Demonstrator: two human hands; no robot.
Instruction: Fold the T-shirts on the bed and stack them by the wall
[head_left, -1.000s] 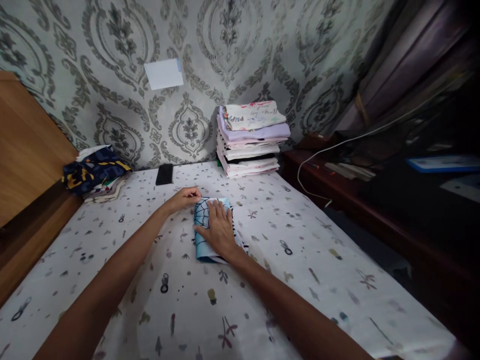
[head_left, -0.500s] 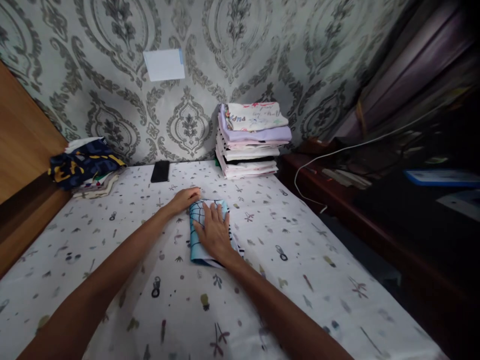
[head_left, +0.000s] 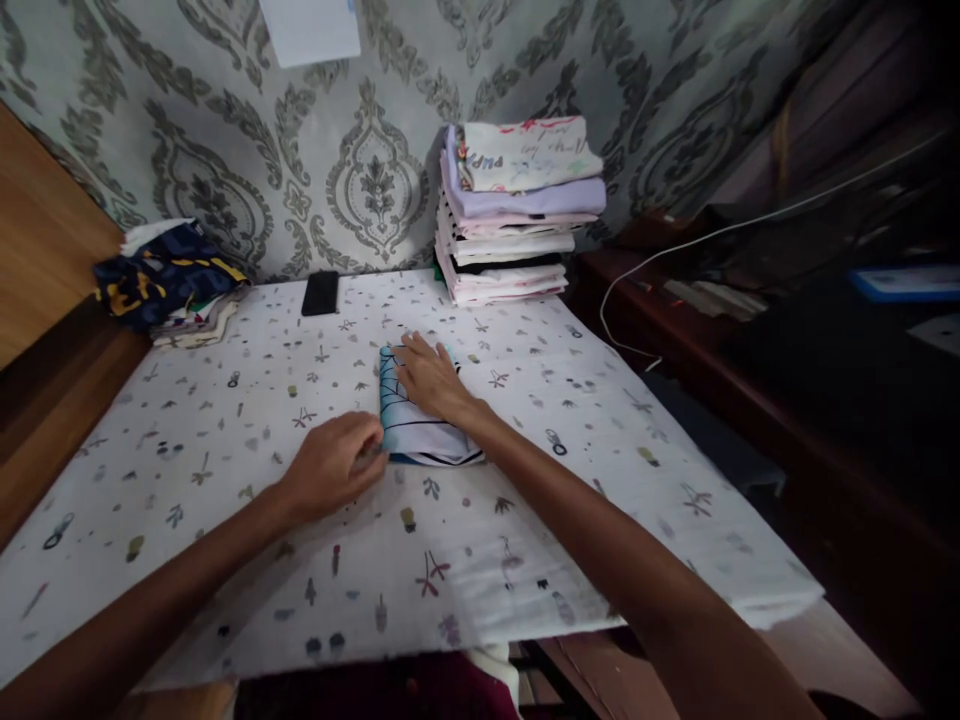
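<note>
A small folded garment (head_left: 424, 435), blue and white with black lines, lies on the patterned white cloth (head_left: 300, 570). My right hand (head_left: 431, 380) presses flat on its upper part, fingers stretched out and covering some of the print. At the garment's near left corner is my left hand (head_left: 337, 462), its fingers curled in and thumb and fingertips closed at the edge. How much fabric is in that pinch is partly hidden by the fingers.
A tall stack of folded clothes (head_left: 517, 215) stands against the wall. Left of it lie a black phone (head_left: 321, 293) and a pile of dark-patterned clothes (head_left: 169, 280). A dark red wooden surface (head_left: 675, 320) with a white cable (head_left: 697, 240) borders the right side.
My left hand has come from the garment's far left corner to its near left corner. My right hand has shifted toward the far end. The view has tilted down.
</note>
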